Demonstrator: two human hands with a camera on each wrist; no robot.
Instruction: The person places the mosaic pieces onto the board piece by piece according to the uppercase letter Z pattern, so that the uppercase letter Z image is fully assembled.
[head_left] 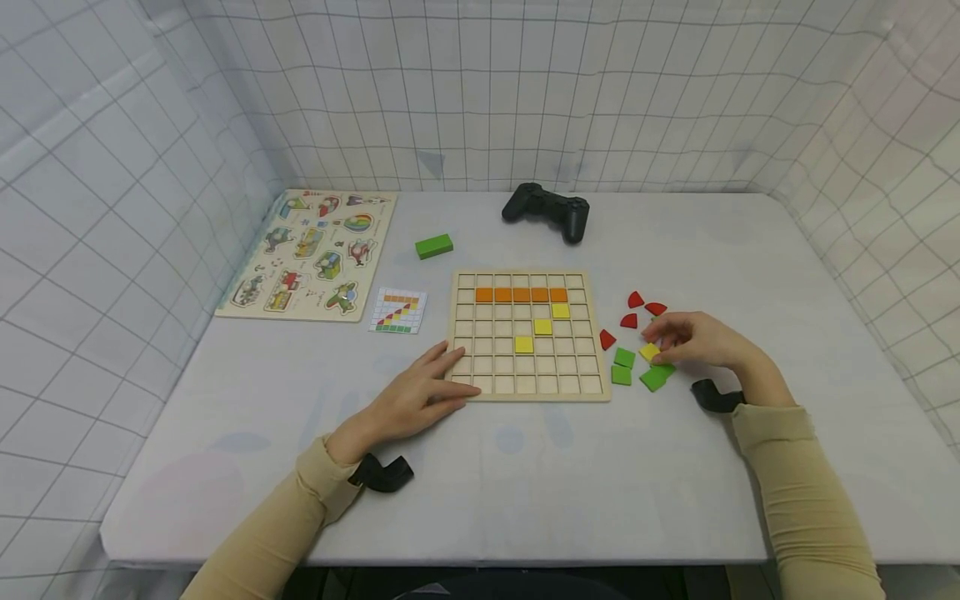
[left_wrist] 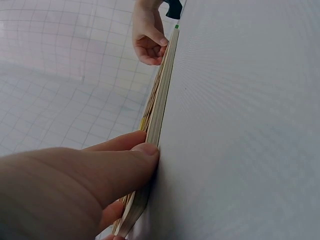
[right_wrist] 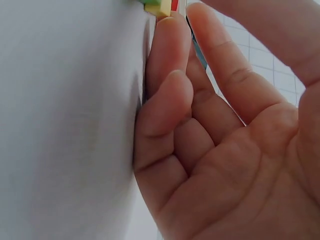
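A wooden grid board [head_left: 547,384] lies flat on the table, with a row of orange square tiles [head_left: 521,295] and a diagonal of yellow tiles [head_left: 523,345] in its cells. My left hand [head_left: 412,392] rests at the board's near left corner, its fingers fairly straight and the thumb [left_wrist: 146,155] against the edge. To the board's right, my right hand [head_left: 701,340] pinches a loose yellow tile [head_left: 649,352] between thumb and fingers, low over the table. Green square tiles [head_left: 624,357] and red quarter-round pieces [head_left: 629,321] lie around that hand, some partly hidden by it.
A small pattern card [head_left: 398,310] lies left of the board, beside a picture puzzle board [head_left: 307,254]. Behind the grid are a green block [head_left: 434,246] and a black game controller [head_left: 546,212]. Grid-patterned cloth walls [head_left: 480,100] enclose the table's back and sides.
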